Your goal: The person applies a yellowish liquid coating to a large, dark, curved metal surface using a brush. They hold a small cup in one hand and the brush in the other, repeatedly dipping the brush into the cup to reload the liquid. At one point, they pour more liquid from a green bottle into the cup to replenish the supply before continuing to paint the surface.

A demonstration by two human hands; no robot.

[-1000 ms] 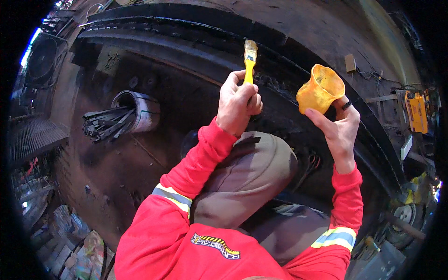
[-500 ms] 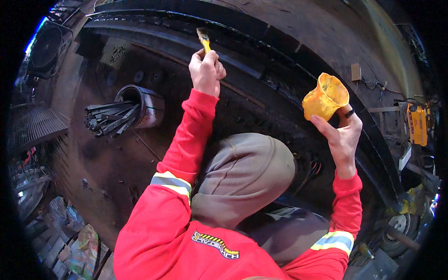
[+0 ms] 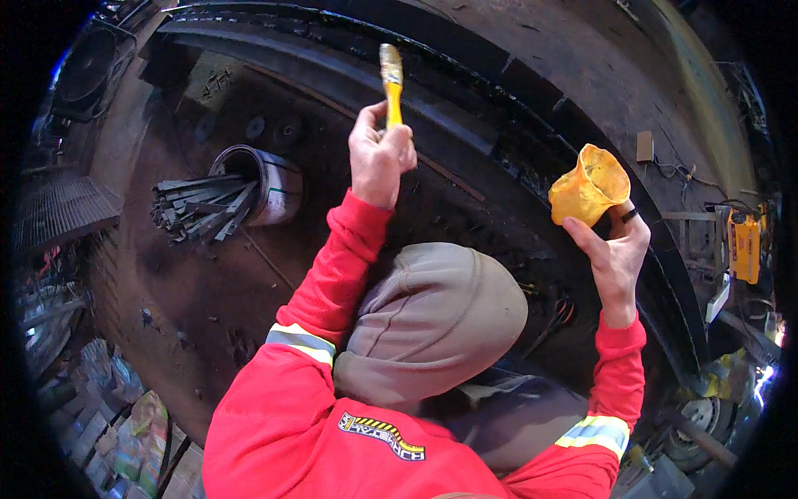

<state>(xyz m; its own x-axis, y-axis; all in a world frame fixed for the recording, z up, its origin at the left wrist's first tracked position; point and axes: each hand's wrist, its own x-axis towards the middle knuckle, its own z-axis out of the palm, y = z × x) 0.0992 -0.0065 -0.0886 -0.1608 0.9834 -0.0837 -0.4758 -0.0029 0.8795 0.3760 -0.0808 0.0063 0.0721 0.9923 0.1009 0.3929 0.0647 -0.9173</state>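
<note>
My left hand (image 3: 381, 158) is closed round the yellow handle of a paintbrush (image 3: 392, 83), its bristles pointing up and away from me. The brush is held over a long dark metal beam (image 3: 449, 116) and looks apart from it. On the right, my right hand (image 3: 615, 249) grips a yellow, paint-smeared cup (image 3: 586, 195) from below and the side. The cup's mouth faces up and to the right; how much is inside cannot be made out. My knee (image 3: 440, 308) rises between the two arms.
Left of my arm, a metal bucket (image 3: 281, 190) lies on its side with flat metal strips (image 3: 204, 204) sticking out. A yellow machine (image 3: 744, 245) stands at the far right, near a small brown block (image 3: 644, 147). Red-handled scissors (image 3: 564, 312) lie beyond my knee.
My left hand has moved slightly right and down in the picture, and the brush now stands more upright. The cup and right hand have shifted a little right and down.
</note>
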